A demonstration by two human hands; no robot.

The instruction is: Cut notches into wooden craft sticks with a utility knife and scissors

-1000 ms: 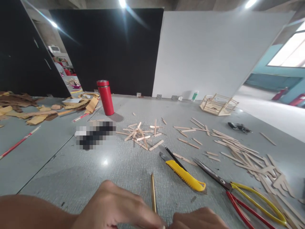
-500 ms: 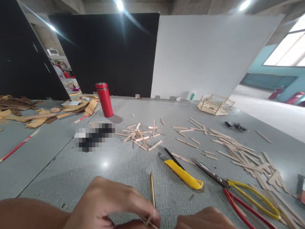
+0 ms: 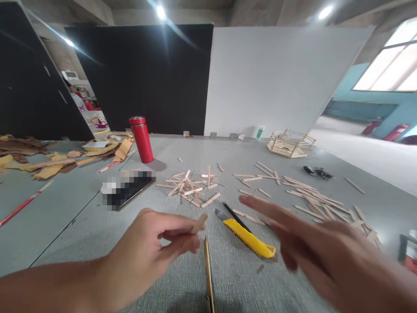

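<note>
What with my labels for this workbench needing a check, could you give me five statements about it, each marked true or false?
1. The left hand pinches a stick. True.
2. The right hand is nearer the knife than the bottle. True.
3. The knife is in the left hand. False: it lies on the table.
4. The bottle lies on its side. False: it stands upright.
5. The bottle is blue. False: it is red.

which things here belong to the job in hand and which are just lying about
Likely the job's:
- stick in left hand
- loose sticks
- knife
- stick frame

Seemingly just lying about:
- flask
- brown scraps
</note>
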